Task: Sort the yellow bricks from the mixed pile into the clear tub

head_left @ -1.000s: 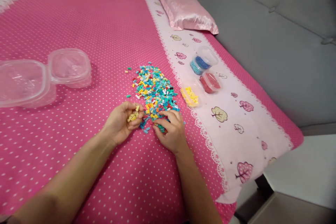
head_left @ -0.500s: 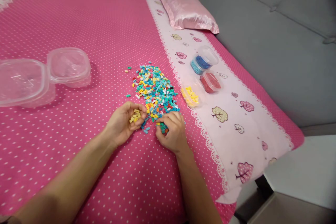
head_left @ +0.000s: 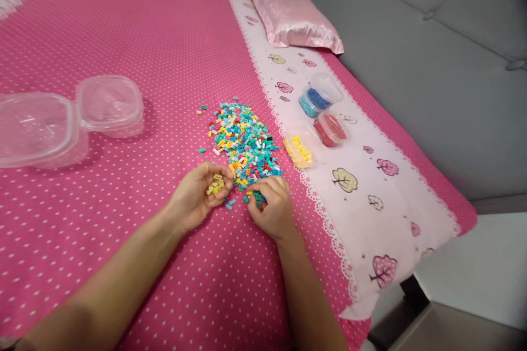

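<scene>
Brick pile (head_left: 248, 140) lies ahead and left of right hand (head_left: 274, 209) — fingers bent, grip indeterminable; left hand (head_left: 195, 194) cups yellow bricks (head_left: 215, 185).

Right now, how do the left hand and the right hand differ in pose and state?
The left hand is cupped, palm turned upward; the right hand is palm down. The left hand cradles yellow pieces; the right hand's fingers are at the near end of the mixed pile, their grip unclear. Both hands are bare.
</scene>
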`<control>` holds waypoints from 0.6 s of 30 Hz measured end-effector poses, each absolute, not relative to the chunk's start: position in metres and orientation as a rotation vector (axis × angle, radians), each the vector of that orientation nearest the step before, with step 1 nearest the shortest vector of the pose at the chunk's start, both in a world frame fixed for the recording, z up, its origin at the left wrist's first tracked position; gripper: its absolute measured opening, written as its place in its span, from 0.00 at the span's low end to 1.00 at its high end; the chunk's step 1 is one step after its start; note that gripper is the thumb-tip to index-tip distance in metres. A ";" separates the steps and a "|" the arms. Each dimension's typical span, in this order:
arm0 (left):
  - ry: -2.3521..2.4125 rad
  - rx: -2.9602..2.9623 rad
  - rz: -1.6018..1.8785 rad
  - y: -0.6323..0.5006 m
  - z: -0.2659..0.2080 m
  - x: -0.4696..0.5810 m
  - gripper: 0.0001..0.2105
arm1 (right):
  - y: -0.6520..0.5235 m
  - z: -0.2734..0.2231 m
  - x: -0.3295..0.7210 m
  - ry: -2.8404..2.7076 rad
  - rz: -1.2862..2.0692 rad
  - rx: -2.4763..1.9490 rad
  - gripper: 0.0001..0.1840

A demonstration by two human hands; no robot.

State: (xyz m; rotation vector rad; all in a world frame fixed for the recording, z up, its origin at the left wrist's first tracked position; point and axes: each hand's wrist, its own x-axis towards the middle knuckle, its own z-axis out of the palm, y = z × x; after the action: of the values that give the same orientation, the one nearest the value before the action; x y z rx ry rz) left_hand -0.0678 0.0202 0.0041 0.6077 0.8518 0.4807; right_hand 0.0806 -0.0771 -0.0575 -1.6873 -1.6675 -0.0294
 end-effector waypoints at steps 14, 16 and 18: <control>0.888 0.495 0.394 -0.010 0.002 -0.049 0.13 | -0.085 -0.046 0.078 -1.575 -0.325 -1.484 0.10; 0.898 0.474 0.407 -0.009 0.003 -0.049 0.13 | -0.085 -0.046 0.078 -1.606 -0.305 -1.492 0.11; 0.907 0.473 0.405 -0.006 0.003 -0.050 0.14 | -0.085 -0.046 0.078 -1.582 -0.299 -1.503 0.13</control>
State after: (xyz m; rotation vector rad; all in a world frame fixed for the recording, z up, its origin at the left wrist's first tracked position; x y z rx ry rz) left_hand -0.0501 -0.0063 0.0030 0.4731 0.9065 0.4052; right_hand 0.0782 -0.0845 -0.0461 -1.5035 -1.5824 -0.2986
